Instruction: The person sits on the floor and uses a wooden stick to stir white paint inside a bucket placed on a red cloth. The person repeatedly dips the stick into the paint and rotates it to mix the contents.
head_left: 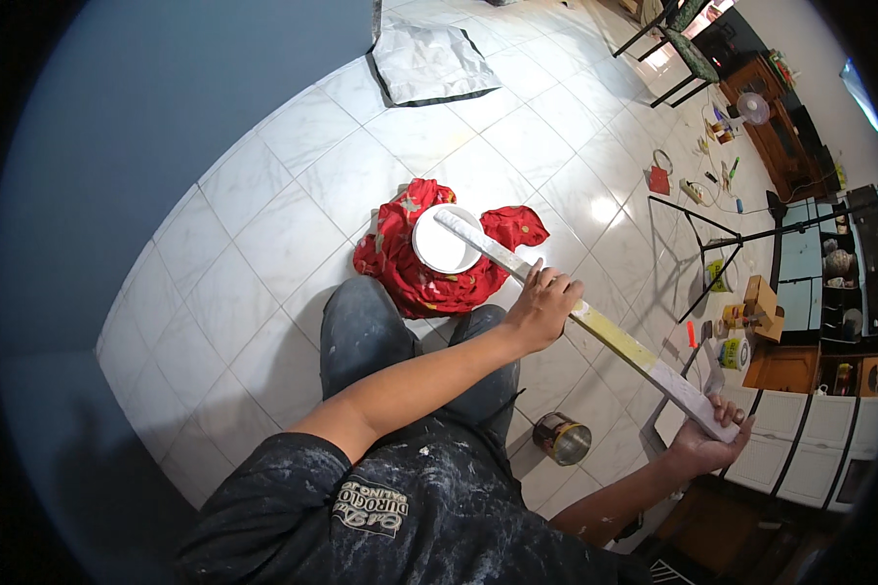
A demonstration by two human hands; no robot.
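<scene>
A long flat wooden stick [617, 339], smeared white at both ends and yellowish in the middle, slants across the view. My left hand [544, 308] is closed around it between its middle and its far end. Near its lower right end, my right hand [710, 439] grips it with fingers curled over the edge. The stick's far end reaches over the white bucket [419, 249], which has white material inside; whether the tip touches that material I cannot tell. Around the bucket's base bunches a red patterned cloth [400, 288], in front of my knees.
An open metal can [562, 439] stands beside my right leg. A blue-grey wall [185, 88] rises at left; a grey-white sheet [429, 63] lies at the back. On the right are a black tripod [737, 238], tubs, cardboard boxes [763, 302] and cabinets.
</scene>
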